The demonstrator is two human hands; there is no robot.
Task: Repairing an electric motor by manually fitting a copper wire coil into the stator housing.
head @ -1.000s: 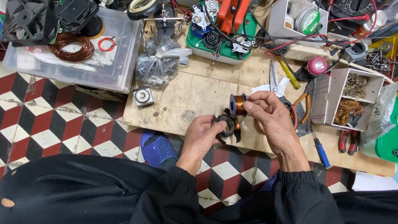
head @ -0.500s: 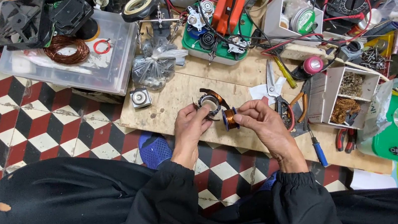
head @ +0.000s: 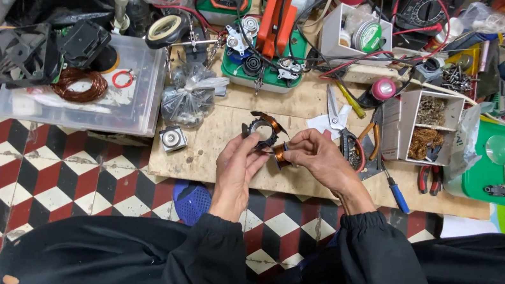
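Copper wire, a loose reddish coil [head: 78,84], lies on the lid of a clear plastic box [head: 132,105] at the far left, beside a black fan frame [head: 23,54]. Right of the box sit a knotted clear bag [head: 188,98] and a small square metal part [head: 173,138], the latter on the plywood desk [head: 214,140] that rests on the red, black and white tiled floor [head: 25,170]. Near the middle, the left hand [head: 239,163] is closed on a black ring-shaped motor core [head: 262,133] with copper windings, held just above the desk's front edge. Touching it from the right, the right hand [head: 312,154] pinches a small copper-wound coil [head: 279,153] between thumb and fingertips, close against the ring. Behind the hands a green tray [head: 238,76] carries an orange-handled tool [head: 275,14] and small parts. Just right of the right hand lie scissors [head: 333,109] and red-handled pliers [head: 356,148]. Further right stands a white compartment box [head: 429,120] with brownish scraps, then a blue-handled screwdriver [head: 396,192] by the desk's edge, and a green lidded case [head: 493,164] at the far right.
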